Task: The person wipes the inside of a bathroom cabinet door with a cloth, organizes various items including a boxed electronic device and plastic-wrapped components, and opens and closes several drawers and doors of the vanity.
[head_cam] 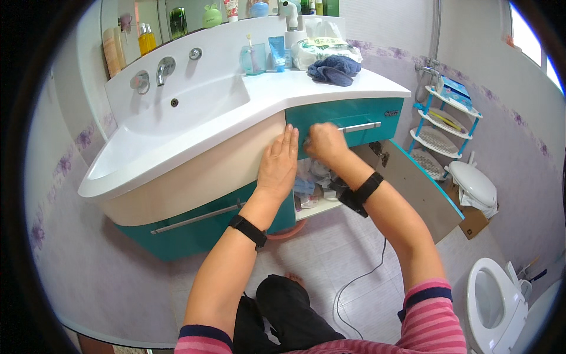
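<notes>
My left hand [278, 166] lies flat, fingers together and pointing up, against the cream front panel [199, 170] of the vanity, by its seam with the teal drawer [318, 116]. Close to its right, my right hand [325, 142] is curled at the left part of the drawer front, just left of the metal bar handle [362, 127]. Whether anything is inside its fingers cannot be seen. Beneath the hands, the cabinet compartment [325, 205] stands open, with plastic bags and small packets inside. Its door [420, 190] is swung out to the right.
A navy cloth [334, 70], a tissue pack [325, 49] and a toothbrush cup [254, 59] stand on the white countertop [371, 86], beside the sink basin [199, 110]. At right are a tiered shelf rack [437, 137] and a toilet [486, 296]. A cable [349, 283] crosses the floor.
</notes>
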`<state>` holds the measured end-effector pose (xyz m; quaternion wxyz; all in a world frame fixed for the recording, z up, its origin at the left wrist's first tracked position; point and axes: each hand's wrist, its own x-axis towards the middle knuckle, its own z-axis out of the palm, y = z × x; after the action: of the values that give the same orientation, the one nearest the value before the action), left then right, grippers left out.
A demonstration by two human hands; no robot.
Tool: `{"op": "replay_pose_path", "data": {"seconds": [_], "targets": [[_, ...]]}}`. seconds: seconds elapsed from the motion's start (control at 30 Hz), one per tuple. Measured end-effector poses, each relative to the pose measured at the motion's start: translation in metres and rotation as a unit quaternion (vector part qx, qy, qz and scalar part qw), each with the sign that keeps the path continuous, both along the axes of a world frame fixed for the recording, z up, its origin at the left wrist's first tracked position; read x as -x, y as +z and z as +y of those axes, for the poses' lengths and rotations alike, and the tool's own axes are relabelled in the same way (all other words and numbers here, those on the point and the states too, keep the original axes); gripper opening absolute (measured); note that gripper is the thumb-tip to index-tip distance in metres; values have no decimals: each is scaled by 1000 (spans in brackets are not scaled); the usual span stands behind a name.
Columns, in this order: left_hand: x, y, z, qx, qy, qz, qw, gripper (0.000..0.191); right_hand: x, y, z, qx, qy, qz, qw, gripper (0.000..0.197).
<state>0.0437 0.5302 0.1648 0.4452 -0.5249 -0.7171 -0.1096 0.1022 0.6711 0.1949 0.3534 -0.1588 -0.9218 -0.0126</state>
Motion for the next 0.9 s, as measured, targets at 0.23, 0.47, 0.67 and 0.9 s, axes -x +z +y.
{"op": "replay_pose_path", "data": {"seconds": [0.23, 0.47, 0.67, 0.9], "targets": [[1, 1, -4, 4, -10, -9, 1000, 62, -36, -34, -16, -70, 237, 174, 953, 18], [-1, 0, -1, 2, 2, 3, 1000, 63, -65, 17, 65, 29, 110, 166, 980, 23], [-4, 2, -1, 14, 4, -5, 1000, 64, -93, 32, 151, 211, -29, 75, 974, 25], [-1, -3, 1, -2, -8, 1, 1000, 64, -92, 10, 132, 171, -88, 363, 912, 27]]}}
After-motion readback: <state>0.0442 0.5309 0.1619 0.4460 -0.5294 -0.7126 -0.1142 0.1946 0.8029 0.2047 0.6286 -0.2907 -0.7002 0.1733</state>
